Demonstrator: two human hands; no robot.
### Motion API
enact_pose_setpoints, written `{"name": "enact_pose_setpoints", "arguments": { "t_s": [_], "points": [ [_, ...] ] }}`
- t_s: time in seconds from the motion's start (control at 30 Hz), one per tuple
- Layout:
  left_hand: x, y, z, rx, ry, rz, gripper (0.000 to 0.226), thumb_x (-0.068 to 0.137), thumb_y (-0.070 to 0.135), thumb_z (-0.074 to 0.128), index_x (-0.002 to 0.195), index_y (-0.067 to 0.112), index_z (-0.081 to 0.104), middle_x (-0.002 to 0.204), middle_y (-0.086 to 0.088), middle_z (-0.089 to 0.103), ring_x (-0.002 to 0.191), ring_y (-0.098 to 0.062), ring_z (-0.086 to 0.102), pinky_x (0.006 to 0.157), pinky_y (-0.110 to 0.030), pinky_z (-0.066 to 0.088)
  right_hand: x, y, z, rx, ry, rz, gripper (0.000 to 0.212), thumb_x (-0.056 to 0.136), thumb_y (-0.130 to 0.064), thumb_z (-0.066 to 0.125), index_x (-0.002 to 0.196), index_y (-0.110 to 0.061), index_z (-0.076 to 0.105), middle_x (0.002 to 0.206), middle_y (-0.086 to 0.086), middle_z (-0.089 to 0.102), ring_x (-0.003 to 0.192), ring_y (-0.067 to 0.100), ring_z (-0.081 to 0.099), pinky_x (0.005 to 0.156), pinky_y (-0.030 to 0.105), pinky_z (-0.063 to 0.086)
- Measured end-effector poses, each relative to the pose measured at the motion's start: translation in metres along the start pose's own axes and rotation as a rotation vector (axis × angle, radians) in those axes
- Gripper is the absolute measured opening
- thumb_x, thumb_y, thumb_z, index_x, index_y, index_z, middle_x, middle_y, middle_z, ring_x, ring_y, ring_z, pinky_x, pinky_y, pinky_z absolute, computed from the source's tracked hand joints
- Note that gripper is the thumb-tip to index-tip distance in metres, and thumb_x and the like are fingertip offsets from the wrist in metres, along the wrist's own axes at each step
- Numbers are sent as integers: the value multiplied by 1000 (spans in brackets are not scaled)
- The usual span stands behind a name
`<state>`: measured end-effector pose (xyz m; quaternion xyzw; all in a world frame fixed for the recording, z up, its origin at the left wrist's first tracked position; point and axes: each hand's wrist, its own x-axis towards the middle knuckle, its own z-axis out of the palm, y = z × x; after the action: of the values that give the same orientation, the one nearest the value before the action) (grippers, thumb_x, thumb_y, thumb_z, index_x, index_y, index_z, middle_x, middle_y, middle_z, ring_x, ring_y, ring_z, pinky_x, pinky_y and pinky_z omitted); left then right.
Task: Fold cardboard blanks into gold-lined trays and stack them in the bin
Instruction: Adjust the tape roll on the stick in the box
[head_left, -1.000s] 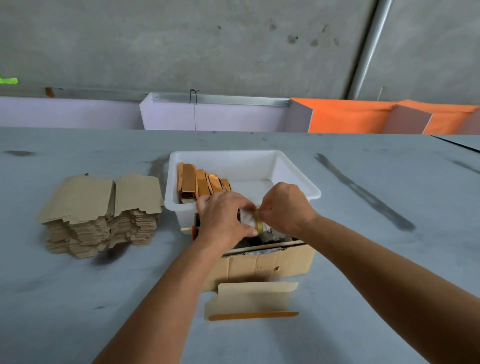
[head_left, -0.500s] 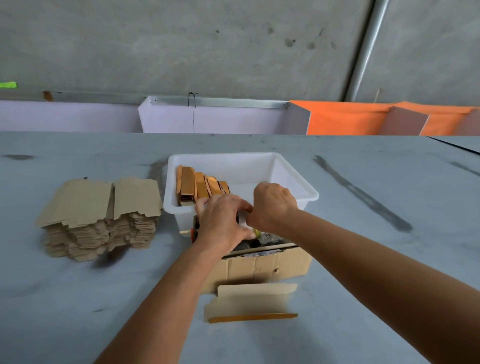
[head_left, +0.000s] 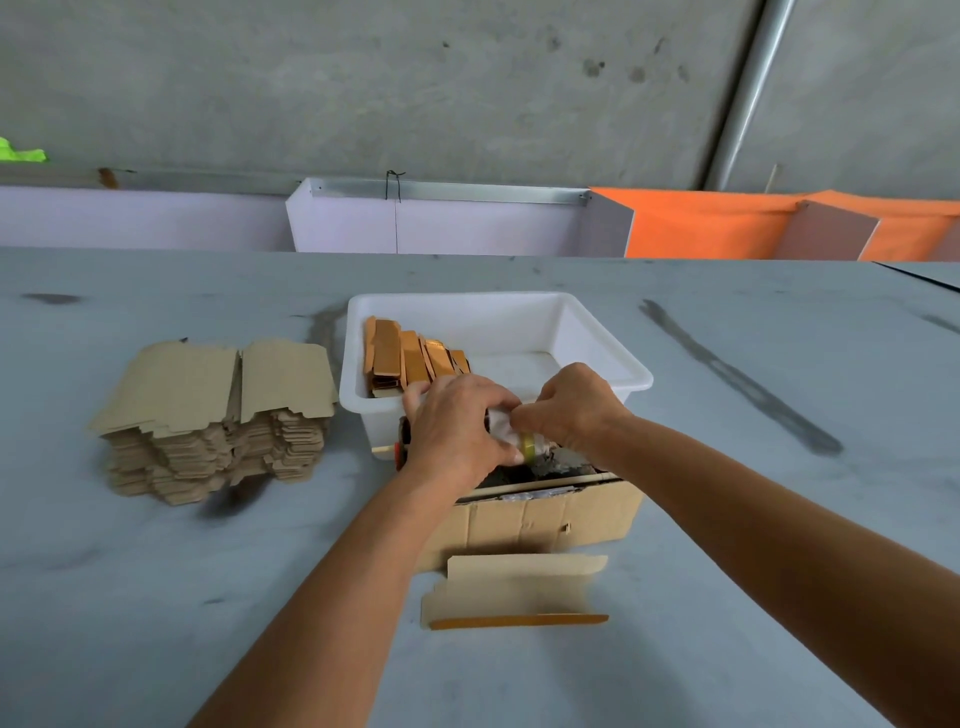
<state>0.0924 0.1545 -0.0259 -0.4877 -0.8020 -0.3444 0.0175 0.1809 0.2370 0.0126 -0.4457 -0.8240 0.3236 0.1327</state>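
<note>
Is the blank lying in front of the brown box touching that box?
Apart. The head view shows a strip of table between the blank and the brown box.

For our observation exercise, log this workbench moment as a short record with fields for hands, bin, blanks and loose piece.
hands: left hand and right hand both grip a small roll above the cardboard box
bin: white bin holds gold-lined trays at its left end
blanks: stack of blanks left of the bin
loose piece: partly folded blank before the box

Small whitish item (head_left: 501, 422) mostly hidden between both hands, cardboard box (head_left: 550, 517) contents likewise obscured.
</note>
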Motion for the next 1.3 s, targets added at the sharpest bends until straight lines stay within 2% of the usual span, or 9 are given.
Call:
{"name": "enact_pose_setpoints", "arguments": {
  "t_s": [0.2,0.4,0.47,0.57,0.7,0.97,1.07,1.17,1.3],
  "points": [
    [-1,0,-1,16,-12,-2,47,62,33,83,107,34,66,120,13,58,118,-11,39,85,-25,8,1,-3,-3,222,-62,70,34,72,-22,76,56,-8,50,50,3,43,45,13,38,43,23,30],
    [0,0,-3,55,-44,18,47,64,35,82,109,37,65,125,12,55,120,-13,37,92,-29,10,8,11,-20,498,-60,89,20,73,-2,63,55,-5,53,43,1,49,35,11,36,38,18,31],
    [-1,0,-3,54,-45,13,47,65,35,81,109,37,65,127,12,54,120,-12,37,94,-30,10,7,21,-25,473,-70,5,18,77,-1,66,60,-4,59,43,-1,52,35,8,42,37,17,36],
    [-1,0,-3,54,-34,12,45,65,35,82,107,37,66,125,14,55,120,-11,37,90,-28,11,1,37,-32,394,-96,-206,11,78,-1,72,72,-10,69,53,-10,64,47,-3,56,48,10,44],
    [-1,1,-4,-2,-13,-10,41,63,33,83,100,34,65,118,14,58,115,-10,38,79,-22,9,-5,46,-32,200,-128,-393,13,72,-7,78,81,-14,73,72,-4,70,62,3,62,63,12,51],
    [-1,0,-2,-40,23,-21,30,64,36,81,90,30,68,116,11,59,99,-2,29,80,-22,9,-8,44,-12,37,23,-550,15,75,-15,78,86,-7,73,62,-11,58,49,-2,52,50,6,40],
    [-2,2,-4,-27,11,-3,28,65,37,81,88,31,67,114,12,60,111,-9,40,79,-21,8,-5,44,-10,-4,55,-554,12,74,-15,78,81,-5,74,66,-2,66,56,8,59,57,14,50],
    [-3,4,-7,-11,-12,16,32,61,41,82,87,32,66,111,14,58,114,-10,41,80,-22,9,-3,42,-11,-49,96,-585,5,72,-9,77,71,-5,74,60,-2,63,54,12,57,53,10,46],
    [-2,6,-5,99,-29,30,37,58,45,83,88,32,63,108,14,59,111,-12,43,92,-32,17,-2,43,-10,-93,123,-644,4,74,-5,74,71,-2,74,66,6,67,57,20,61,55,21,49]
  ]
}}
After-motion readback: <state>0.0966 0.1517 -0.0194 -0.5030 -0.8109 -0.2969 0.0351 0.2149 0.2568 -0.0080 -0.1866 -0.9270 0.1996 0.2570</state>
